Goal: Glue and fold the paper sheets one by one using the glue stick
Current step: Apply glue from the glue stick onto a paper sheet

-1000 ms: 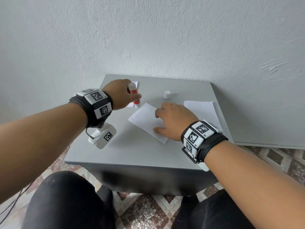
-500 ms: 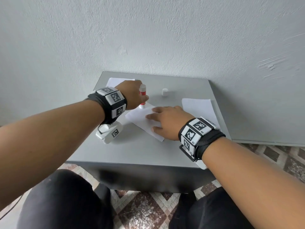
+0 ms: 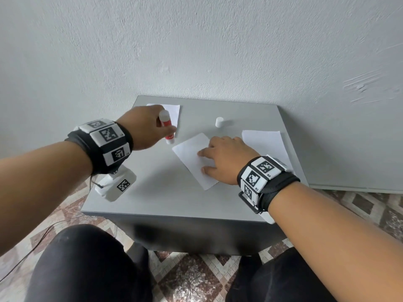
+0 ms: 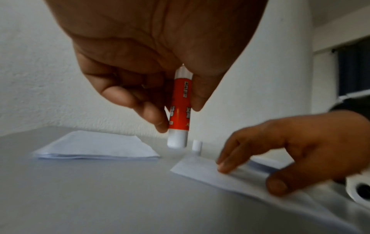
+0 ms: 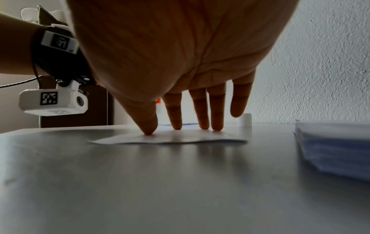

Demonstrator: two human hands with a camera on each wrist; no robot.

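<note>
glue stick: orange-red body with small dark lettering, white at both ends
cap: plain white
paper sheet: white
paper stacks: white, bluish at the edges
tabletop: flat grey
wrist bands: black, with white tiles of black square codes
floor: brown and cream diamond tiles
wall: pale grey

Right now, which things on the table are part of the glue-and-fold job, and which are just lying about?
In the job:
- glue stick, gripped by the left hand
- single sheet, pressed flat by the right hand
- stack of sheets at right
- folded sheets at far left
- table

Lying about:
- white cap, standing apart near the back
- floor cable
</note>
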